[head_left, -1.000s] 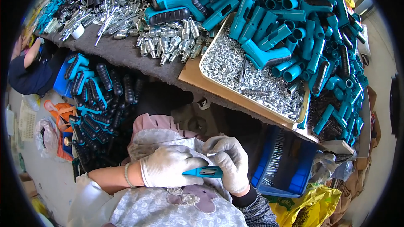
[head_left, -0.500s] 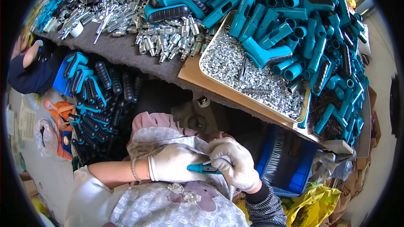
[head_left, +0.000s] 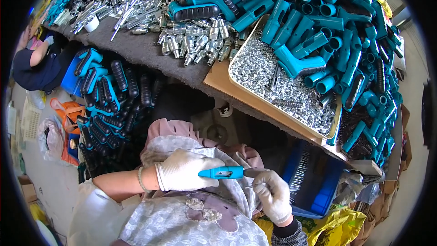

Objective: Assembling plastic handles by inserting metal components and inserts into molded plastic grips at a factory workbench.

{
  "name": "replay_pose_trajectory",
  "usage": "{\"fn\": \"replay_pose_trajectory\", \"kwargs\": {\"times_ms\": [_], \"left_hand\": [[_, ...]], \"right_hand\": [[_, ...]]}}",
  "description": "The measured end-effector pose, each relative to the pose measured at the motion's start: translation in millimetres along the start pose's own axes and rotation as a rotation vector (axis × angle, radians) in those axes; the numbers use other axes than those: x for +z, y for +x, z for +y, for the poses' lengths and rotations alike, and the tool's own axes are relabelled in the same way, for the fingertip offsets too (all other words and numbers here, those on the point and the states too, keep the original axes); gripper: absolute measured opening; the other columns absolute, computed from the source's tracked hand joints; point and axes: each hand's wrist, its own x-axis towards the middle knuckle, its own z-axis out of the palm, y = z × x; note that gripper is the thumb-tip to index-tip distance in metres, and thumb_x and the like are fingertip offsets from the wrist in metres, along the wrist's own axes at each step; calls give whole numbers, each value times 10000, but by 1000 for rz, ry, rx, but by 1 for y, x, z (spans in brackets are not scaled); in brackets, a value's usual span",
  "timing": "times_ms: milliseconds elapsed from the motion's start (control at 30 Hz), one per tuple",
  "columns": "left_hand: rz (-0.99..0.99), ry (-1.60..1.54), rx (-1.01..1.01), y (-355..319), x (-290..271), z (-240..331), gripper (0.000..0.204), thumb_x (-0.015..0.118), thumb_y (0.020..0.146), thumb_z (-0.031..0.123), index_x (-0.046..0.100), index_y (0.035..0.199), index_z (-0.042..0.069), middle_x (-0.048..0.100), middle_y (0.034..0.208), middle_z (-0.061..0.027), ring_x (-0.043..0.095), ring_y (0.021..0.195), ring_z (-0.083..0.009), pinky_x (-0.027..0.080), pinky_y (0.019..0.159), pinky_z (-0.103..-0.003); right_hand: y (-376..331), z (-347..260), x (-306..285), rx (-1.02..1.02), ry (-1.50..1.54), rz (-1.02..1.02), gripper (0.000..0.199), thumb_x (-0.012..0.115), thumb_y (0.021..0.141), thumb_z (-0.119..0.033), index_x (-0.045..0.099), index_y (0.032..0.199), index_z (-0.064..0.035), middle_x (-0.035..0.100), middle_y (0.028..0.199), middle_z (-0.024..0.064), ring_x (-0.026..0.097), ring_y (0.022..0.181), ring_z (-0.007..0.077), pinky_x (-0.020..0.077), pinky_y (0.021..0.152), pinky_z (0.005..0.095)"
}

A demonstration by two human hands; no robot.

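Teal and tubular with a slot facing up, the housing (head_left: 222,172) in the head view lies at six o'clock of the picture, gripped at its left end by the gloved left hand (head_left: 184,171). Half a second ago the right hand (head_left: 274,196) was curled against the housing's other end; now it sits apart at its four o'clock, fingers pinched on a thin metal piece (head_left: 256,185), leaving more of the housing exposed. From the housing, the tray (head_left: 336,120) of metal bits stands at one o'clock on the table (head_left: 182,70).
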Motion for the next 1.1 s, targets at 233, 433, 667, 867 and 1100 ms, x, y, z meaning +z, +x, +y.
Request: {"fn": "replay_pose_trajectory", "kwargs": {"times_ms": [233, 433, 667, 867, 1100], "left_hand": [[-113, 67, -73, -1, 0, 2, 445, 795, 789, 374, 701, 1185, 193, 722, 1096, -72, 724, 920, -272, 591, 754, -397], [-68, 121, -18, -6, 11, -4, 432, 761, 803, 432, 696, 1160, 198, 708, 866, -67, 722, 745, -266, 576, 626, -396], [-80, 221, 61, -5, 5, 3, 442, 747, 822, 396, 664, 1206, 195, 697, 845, -53, 719, 762, -235, 578, 623, -373], [-87, 388, 112, -4, 9, 6, 441, 746, 802, 334, 659, 1211, 193, 694, 854, -33, 715, 768, -200, 578, 621, -342], [-76, 120, -4, -2, 1, 2, 425, 761, 818, 388, 681, 1188, 193, 711, 860, -36, 712, 733, -237, 565, 612, -362]], "right_hand": [[-5, 1, 11, 194, 99, 8, 133, 655, 935, -122, 642, 979, 3, 666, 884, 96, 626, 799, 181, 503, 746, 301], [3, -4, 9, 424, 275, -45, 135, 638, 944, -110, 646, 995, 15, 650, 918, 35, 571, 858, 121, 465, 802, 264], [9, 12, 4, 641, 517, -83, 188, 638, 985, -150, 641, 1026, 33, 653, 978, 57, 604, 929, 143, 487, 909, 290], [14, 14, 5, 710, 619, -98, 174, 621, 988, -127, 635, 1038, 39, 657, 1017, 86, 640, 1007, 183, 517, 957, 326], [23, 41, -3, 473, 566, -8, 156, 587, 1011, -115, 611, 1050, 34, 682, 1015, 111, 671, 960, 178, 523, 936, 305]]}}
